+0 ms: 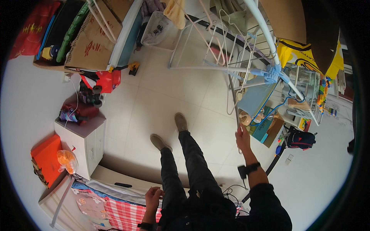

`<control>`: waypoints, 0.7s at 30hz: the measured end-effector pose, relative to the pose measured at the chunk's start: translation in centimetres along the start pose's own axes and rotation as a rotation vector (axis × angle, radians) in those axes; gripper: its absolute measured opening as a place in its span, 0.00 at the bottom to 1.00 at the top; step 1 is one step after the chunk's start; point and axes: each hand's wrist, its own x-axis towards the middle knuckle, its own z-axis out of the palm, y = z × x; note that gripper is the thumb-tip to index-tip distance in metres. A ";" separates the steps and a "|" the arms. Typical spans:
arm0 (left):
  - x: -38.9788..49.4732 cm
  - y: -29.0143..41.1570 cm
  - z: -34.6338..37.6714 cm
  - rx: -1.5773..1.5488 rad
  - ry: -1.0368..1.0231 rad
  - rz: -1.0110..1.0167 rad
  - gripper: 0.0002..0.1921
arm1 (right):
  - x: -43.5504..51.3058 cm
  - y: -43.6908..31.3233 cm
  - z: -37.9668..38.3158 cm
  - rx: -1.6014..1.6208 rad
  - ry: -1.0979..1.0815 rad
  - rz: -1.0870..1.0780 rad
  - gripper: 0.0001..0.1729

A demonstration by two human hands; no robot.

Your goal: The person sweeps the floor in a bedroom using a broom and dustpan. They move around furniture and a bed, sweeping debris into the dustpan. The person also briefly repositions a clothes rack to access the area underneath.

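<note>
Out in front on the right, my right hand (243, 139) is closed around a long thin grey rod (234, 101), which runs up toward the clothes rack; whether it is part of a hanger I cannot tell. My left hand (153, 197) hangs beside my left thigh with loosely curled fingers and no object visible in it. White wire hangers (228, 89) dangle from the rack (264, 31), just beyond the rod. Its blue plastic joint (271, 74) sits above and right of my right hand. A green-grey garment (231, 17) and a yellow cloth (175, 14) hang higher up.
An open carton (268, 131) with a teal box stands by my right hand. Tiled floor (162, 95) lies around my shoes. To the left are a white cabinet (92, 147) and cardboard boxes (95, 43). A bed with checked bedding (124, 212) is behind my left hand.
</note>
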 end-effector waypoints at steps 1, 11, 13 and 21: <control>0.1 0.1 0.2 -0.012 -0.019 0.047 0.12 | 2.5 -0.9 1.1 -0.042 0.072 -0.063 0.31; -0.1 1.2 1.0 0.015 0.036 -0.006 0.12 | 8.9 -0.3 2.7 -0.281 -0.014 -0.164 0.31; -0.1 1.7 1.4 0.002 -0.010 -0.012 0.11 | 0.9 0.9 0.2 -0.278 -0.144 -0.010 0.32; 0.4 3.0 2.3 0.004 -0.053 0.034 0.11 | -12.0 -3.7 -2.1 0.935 -0.368 0.418 0.24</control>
